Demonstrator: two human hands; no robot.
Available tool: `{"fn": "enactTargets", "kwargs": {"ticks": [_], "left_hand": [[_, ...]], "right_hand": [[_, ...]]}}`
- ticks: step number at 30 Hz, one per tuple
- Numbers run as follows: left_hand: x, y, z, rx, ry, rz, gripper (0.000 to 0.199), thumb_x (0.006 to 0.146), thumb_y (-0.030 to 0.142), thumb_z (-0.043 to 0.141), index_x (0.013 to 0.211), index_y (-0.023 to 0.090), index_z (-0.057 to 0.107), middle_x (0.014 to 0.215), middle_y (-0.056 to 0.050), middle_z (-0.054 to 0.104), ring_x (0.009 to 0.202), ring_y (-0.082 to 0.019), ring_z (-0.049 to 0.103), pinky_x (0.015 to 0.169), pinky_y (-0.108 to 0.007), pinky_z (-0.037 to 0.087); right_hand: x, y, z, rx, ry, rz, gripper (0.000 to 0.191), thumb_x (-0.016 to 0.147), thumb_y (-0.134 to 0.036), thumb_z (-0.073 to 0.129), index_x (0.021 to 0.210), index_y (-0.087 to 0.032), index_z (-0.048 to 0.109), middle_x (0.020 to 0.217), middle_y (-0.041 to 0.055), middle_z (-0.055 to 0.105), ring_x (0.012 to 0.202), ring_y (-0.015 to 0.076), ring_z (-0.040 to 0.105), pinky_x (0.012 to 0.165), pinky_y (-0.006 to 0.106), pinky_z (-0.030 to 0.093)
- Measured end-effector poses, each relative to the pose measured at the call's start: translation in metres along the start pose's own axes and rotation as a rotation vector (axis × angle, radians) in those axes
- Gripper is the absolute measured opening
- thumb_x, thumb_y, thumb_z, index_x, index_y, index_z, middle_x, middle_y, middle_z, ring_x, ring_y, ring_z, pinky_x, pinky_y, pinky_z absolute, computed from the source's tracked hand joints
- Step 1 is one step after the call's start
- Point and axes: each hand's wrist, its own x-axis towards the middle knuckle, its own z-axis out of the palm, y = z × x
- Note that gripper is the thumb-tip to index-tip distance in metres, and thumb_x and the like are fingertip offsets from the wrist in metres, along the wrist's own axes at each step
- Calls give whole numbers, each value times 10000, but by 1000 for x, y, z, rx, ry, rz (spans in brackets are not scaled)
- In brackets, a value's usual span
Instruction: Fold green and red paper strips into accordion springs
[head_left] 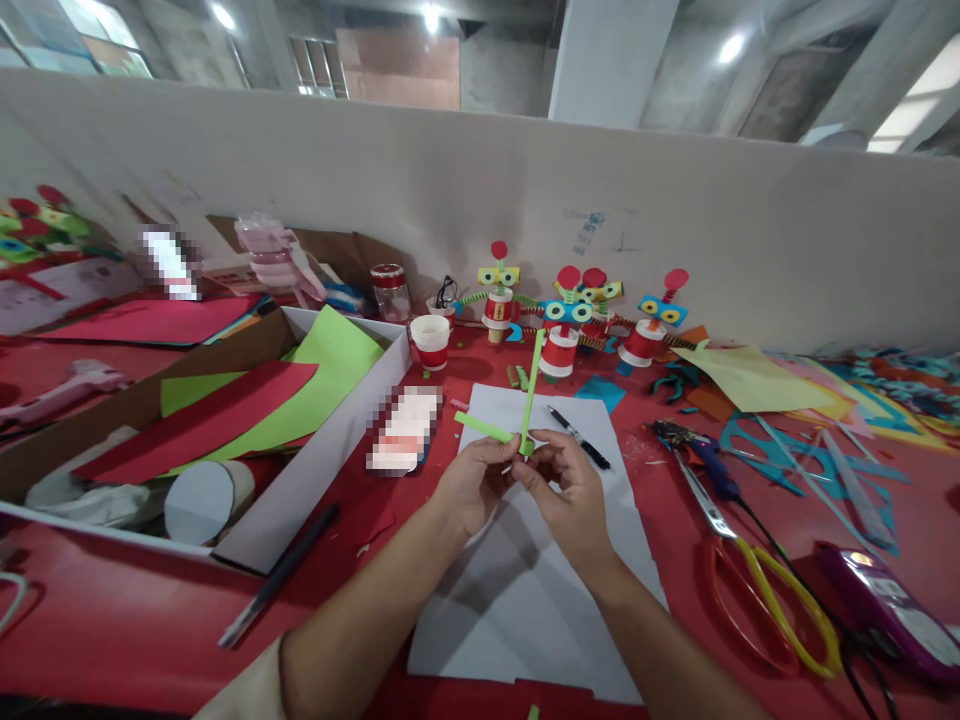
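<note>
Above a white sheet [517, 600], my left hand [480, 475] and my right hand [562, 490] meet at their fingertips. Between them are green paper strips [532, 390], crossing at a small folded bundle; one strip points up and away, the other to the left. My left thumb and fingers pinch the bundle from the left. My right thumb and index finger close on it from the right. Some fingers are hidden behind the hands. A black pen [577, 437] lies on the sheet just beyond my right hand.
At left stands a white box [315, 480] holding coloured paper. Paper-cup figures [560, 350] and a cup stack [430, 345] line the back. To the right lie scissors [724, 530], a glue gun [705, 455], paper scraps [750, 375] and a purple device [892, 610]. A dark stick [281, 575] lies beside the box.
</note>
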Motion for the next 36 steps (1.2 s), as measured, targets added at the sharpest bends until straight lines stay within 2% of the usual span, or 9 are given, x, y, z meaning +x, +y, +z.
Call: {"fn": "enactTargets", "kwargs": {"ticks": [2, 6, 10, 13, 17, 21, 26, 31, 36], "left_hand": [[0, 2, 1, -27, 31, -79, 95, 633, 130, 742, 604, 110, 654, 615, -24, 615, 601, -115, 559, 641, -248, 460], [0, 2, 2, -98, 38, -136, 104, 715, 71, 669, 618, 97, 641, 583, -13, 587, 562, -93, 546, 641, -233, 478], [-1, -1, 2, -129, -10, -181, 88, 750, 88, 656, 662, 92, 648, 591, -9, 585, 547, -82, 534, 632, -227, 485], [-2, -3, 1, -125, -65, -206, 87, 757, 121, 663, 675, 99, 643, 606, -7, 583, 568, -89, 548, 628, -234, 488], [-1, -5, -1, -83, -105, -188, 84, 725, 161, 716, 703, 110, 653, 667, -13, 612, 613, -97, 567, 632, -238, 482], [1, -6, -1, -50, -44, -105, 122, 658, 170, 770, 685, 120, 661, 705, -20, 629, 646, -102, 568, 659, -237, 474], [0, -5, 0, -23, 5, -23, 188, 572, 183, 818, 681, 139, 670, 710, -11, 631, 670, -113, 567, 666, -244, 453], [-1, -3, 1, -4, -7, -9, 216, 534, 202, 835, 657, 138, 670, 669, -1, 613, 645, -106, 545, 659, -239, 443], [-2, -3, 3, 48, -83, 55, 211, 542, 234, 831, 593, 128, 656, 568, 12, 559, 557, -89, 491, 602, -232, 421]], "right_hand": [[1, 1, -2, -81, 7, -59, 225, 797, -213, 670, 1015, -224, 616, 681, -43, 577, 613, 111, 541, 582, 234, 446], [4, -2, -6, -266, 45, -211, 149, 799, -189, 674, 946, -217, 670, 669, -36, 517, 599, 111, 497, 562, 240, 422], [6, -7, -10, -356, 64, -342, 140, 808, -137, 647, 923, -213, 672, 711, -18, 509, 598, 116, 480, 553, 251, 425], [6, -7, -11, -373, 62, -382, 150, 812, -98, 615, 905, -206, 663, 785, 8, 541, 638, 121, 504, 574, 255, 441], [6, -5, -11, -364, 91, -360, 136, 805, -96, 621, 875, -203, 666, 802, 13, 537, 655, 121, 518, 577, 250, 447], [7, -3, -8, -302, 69, -281, 111, 822, -134, 620, 892, -213, 652, 799, 10, 566, 682, 130, 541, 581, 248, 454], [5, 0, -6, -207, 66, -194, 169, 826, -198, 640, 991, -232, 642, 802, 0, 585, 706, 132, 565, 618, 251, 488], [4, 3, -6, -140, 62, -141, 188, 820, -206, 645, 1006, -232, 649, 852, 15, 637, 752, 144, 614, 662, 263, 516], [3, 3, -4, -31, 28, -85, 136, 847, -211, 607, 977, -221, 646, 778, -4, 626, 648, 124, 605, 611, 259, 513]]}}
